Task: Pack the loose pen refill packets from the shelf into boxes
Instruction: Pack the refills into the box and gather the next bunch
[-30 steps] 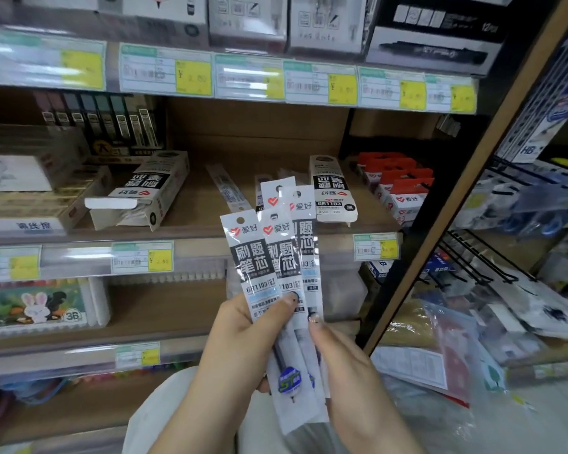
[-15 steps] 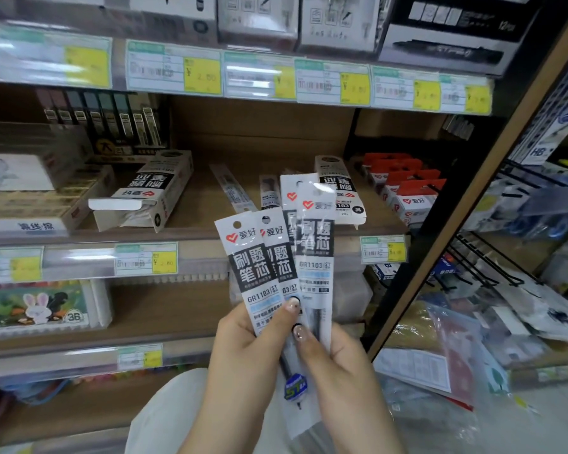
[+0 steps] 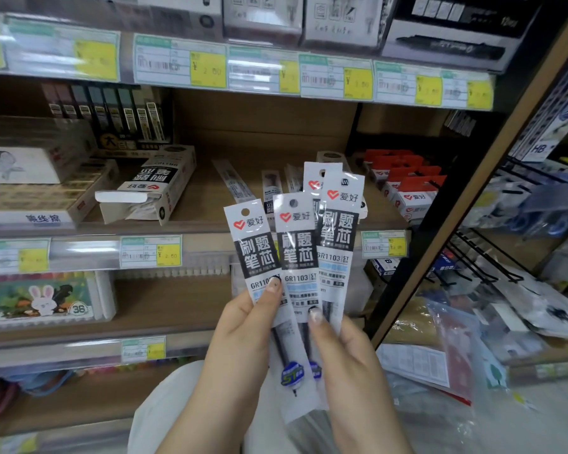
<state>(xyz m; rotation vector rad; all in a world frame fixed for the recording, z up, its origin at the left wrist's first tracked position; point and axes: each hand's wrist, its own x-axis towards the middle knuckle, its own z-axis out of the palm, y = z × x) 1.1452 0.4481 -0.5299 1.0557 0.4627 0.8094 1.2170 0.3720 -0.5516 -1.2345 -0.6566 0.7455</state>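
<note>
- Since half a second ago, the four white-and-black plastic pen refill packets [image 3: 297, 250] have spread into a wider fan, and the second one's label now shows almost in full.
- Left grip [image 3: 243, 339] is clamped on the lower half of the leftmost packet, thumb pressed on its label.
- Right grip [image 3: 345, 362] pinches the other packets, thumb on the middle one.
- I see the fan held upright in front of the wooden shelf [image 3: 204, 217], not touching it.
- More loose clear refill packets [image 3: 233, 178] lie on that shelf, near an open white cardboard box [image 3: 151, 188] lying on its side.
</note>
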